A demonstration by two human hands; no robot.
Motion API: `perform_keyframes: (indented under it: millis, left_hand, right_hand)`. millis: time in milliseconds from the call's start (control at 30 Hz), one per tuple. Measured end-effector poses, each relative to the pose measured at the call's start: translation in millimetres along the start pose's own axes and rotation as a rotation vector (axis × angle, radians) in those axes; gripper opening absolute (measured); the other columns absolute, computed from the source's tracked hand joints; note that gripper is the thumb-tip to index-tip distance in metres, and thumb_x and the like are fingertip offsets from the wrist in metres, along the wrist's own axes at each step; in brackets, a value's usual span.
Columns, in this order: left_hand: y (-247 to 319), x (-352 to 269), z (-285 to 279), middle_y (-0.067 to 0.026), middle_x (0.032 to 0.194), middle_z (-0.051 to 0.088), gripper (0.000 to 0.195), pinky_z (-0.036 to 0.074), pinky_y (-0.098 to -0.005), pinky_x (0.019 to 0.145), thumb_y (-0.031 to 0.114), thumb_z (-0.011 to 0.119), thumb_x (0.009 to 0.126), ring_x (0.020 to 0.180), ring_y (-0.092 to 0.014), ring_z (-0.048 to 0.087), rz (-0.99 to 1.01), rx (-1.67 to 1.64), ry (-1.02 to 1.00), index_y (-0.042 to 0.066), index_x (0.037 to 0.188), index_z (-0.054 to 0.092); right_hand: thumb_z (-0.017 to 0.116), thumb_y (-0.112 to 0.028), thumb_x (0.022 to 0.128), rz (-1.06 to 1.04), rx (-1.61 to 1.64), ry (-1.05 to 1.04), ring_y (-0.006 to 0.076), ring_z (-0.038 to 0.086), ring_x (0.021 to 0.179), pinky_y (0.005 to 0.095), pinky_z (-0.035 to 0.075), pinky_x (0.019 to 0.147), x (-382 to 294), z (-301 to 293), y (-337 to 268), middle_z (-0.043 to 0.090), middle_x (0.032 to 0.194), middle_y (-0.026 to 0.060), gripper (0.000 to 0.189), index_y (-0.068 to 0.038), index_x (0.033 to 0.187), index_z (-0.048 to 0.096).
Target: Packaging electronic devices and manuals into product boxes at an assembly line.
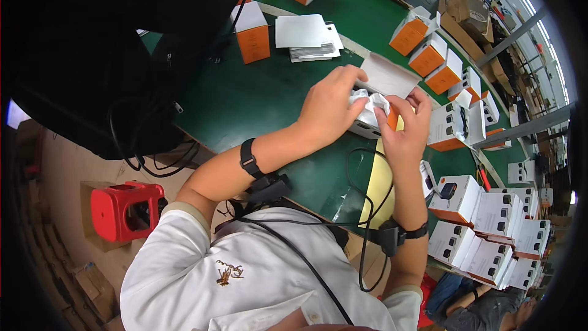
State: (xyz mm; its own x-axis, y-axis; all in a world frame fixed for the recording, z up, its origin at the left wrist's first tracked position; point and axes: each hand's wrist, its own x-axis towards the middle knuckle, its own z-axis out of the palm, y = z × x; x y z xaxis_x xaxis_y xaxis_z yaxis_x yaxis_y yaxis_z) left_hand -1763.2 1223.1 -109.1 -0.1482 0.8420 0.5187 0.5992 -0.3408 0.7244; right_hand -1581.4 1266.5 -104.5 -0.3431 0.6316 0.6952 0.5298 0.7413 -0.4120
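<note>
An open white-and-orange cardboard box [366,128] stands on the green tabletop [257,96], its white lid flap [390,74] raised at the back. Crumpled white wrapping [377,101] sticks out of its opening. My left hand [327,103] comes from the left, thumb on the wrapping and fingers bent at the box's rear edge. With thumb and index finger my right hand [404,124] pinches the wrapping at the box's right end. What the wrapping contains is hidden. Under and beside the box lies a yellow sheet [383,184].
Paper cards [301,31] are stacked behind my left hand. Orange-and-white boxes [443,71] line the back right; several more [498,214] are stacked at right, near red-handled pliers [483,177]. Black cables [367,239] cross my front. A red stool [124,211] stands left; a co-worker's arm [468,299] shows lower right.
</note>
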Motion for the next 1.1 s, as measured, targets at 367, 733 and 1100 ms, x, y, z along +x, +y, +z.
perform_keyframes:
  millis: [367, 733, 1100]
  left_hand:
    - [-83.9, 49.3, -35.0, -0.0131, 0.095, 0.071, 0.019, 0.054, -0.0390, 0.084, 0.018, 0.064, 0.092, 0.096, -0.026, 0.070, 0.202, 0.786, 0.200, 0.001, 0.098, 0.070]
    - [-101.8, 52.8, -47.2, -0.0097, 0.081, 0.070, 0.005, 0.053, -0.0425, 0.069, 0.012, 0.066, 0.084, 0.079, -0.030, 0.070, 0.138, 0.728, 0.176, 0.008, 0.082, 0.069]
    - [47.0, 30.4, -75.1, -0.0041, 0.089, 0.070, 0.010, 0.051, -0.0254, 0.074, 0.004, 0.063, 0.098, 0.081, -0.008, 0.063, 0.065, -0.533, -0.112, 0.000, 0.107, 0.063]
  right_hand:
    - [0.073, -0.013, 0.085, 0.457, 0.249, -0.260, 0.0247, 0.060, 0.096, 0.0333, 0.048, 0.087, 8.4, 4.5, -1.8, 0.056, 0.101, 0.0113, 0.028, -0.007, 0.111, 0.066]
    - [0.079, -0.017, 0.084, 0.320, 0.182, 0.005, 0.0238, 0.058, 0.118, 0.0378, 0.050, 0.095, 8.2, -26.0, -6.4, 0.059, 0.129, 0.0133, 0.037, -0.006, 0.116, 0.064]
    - [0.079, -0.008, 0.085, 0.316, 0.898, -0.033, 0.0161, 0.063, 0.100, 0.0255, 0.053, 0.079, 31.0, -45.2, -57.8, 0.063, 0.127, 0.0137, 0.064, 0.006, 0.140, 0.050]
